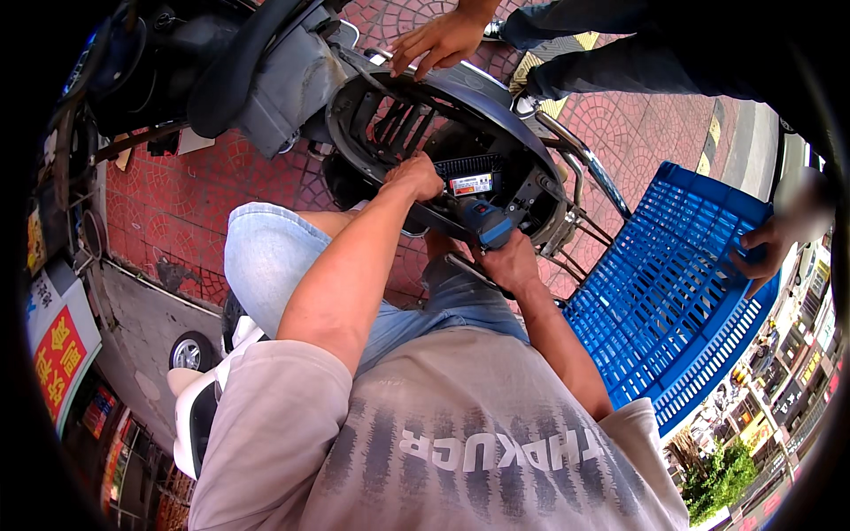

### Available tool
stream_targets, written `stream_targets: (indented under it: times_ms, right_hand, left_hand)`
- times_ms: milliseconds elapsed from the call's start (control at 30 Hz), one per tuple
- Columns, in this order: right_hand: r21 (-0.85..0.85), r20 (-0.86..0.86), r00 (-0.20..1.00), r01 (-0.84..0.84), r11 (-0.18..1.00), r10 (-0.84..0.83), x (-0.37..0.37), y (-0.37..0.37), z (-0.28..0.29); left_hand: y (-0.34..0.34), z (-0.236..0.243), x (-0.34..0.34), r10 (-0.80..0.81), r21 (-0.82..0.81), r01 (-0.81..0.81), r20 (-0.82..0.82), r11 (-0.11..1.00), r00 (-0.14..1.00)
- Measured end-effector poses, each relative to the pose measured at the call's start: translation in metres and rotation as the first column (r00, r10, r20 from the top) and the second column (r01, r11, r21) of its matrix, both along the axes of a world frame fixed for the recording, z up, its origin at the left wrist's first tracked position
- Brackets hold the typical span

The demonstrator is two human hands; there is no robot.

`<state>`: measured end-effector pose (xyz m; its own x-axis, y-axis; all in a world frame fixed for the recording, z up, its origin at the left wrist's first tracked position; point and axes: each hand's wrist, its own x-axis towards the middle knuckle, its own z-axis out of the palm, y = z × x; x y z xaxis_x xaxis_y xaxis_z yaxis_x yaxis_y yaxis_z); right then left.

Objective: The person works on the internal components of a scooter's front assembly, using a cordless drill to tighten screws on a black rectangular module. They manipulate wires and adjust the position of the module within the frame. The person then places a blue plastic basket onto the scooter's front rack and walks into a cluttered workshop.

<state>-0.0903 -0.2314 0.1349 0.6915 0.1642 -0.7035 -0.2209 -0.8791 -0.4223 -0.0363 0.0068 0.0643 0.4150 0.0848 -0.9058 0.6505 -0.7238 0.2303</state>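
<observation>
In front of me is a scooter's dark body shell (509, 119), open so that its inner frame shows. A dark ribbed box with a white-and-orange label (471, 183) sits inside it. My right hand (512, 264) grips a blue-and-black cordless driver (485, 223) by its handle. The driver's nose points into the opening, just below the label; its tip is too small to make out. At the opening's near side, my left hand (416, 177) is closed, with the fingers down inside. What it holds is hidden.
Another person's hand (440, 40) rests on the shell's far edge. A second hand (767, 251) holds the large blue plastic basket (668, 274) attached at the scooter's rear, right. The black seat (235, 75) is tilted up at left. Red patterned paving (177, 199) lies below.
</observation>
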Motion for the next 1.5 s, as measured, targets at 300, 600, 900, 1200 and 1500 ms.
stream_targets:
  times_ms: [300, 600, 900, 1200, 1500]
  right_hand:
    - [0.006, 0.074, 0.997, -0.029, 1.000, 0.029, -0.005, -0.001, 0.000]
    - [-0.019, 0.035, 0.999, -0.018, 1.000, 0.018, -0.004, 0.001, 0.003]
    - [0.020, 0.008, 1.000, -0.023, 1.000, 0.022, -0.001, 0.004, 0.019]
    - [-0.032, -0.014, 0.999, -0.031, 0.999, 0.030, 0.005, 0.006, 0.022]
    - [-0.038, 0.000, 0.997, -0.074, 0.997, 0.074, -0.001, -0.002, 0.009]
  left_hand:
    - [0.001, 0.001, 0.000, 0.073, -0.004, -0.073, 0.048, 0.997, 0.996]
    - [0.005, -0.019, -0.003, 0.070, -0.040, -0.068, 0.049, 0.997, 0.996]
    - [-0.014, 0.001, -0.024, 0.110, 0.090, -0.149, 0.340, 0.985, 0.934]
    - [-0.023, 0.000, -0.056, -0.034, 0.071, -0.004, 0.525, 0.997, 0.850]
    - [-0.017, -0.001, -0.053, -0.028, -0.006, 0.036, 0.508, 0.999, 0.861]
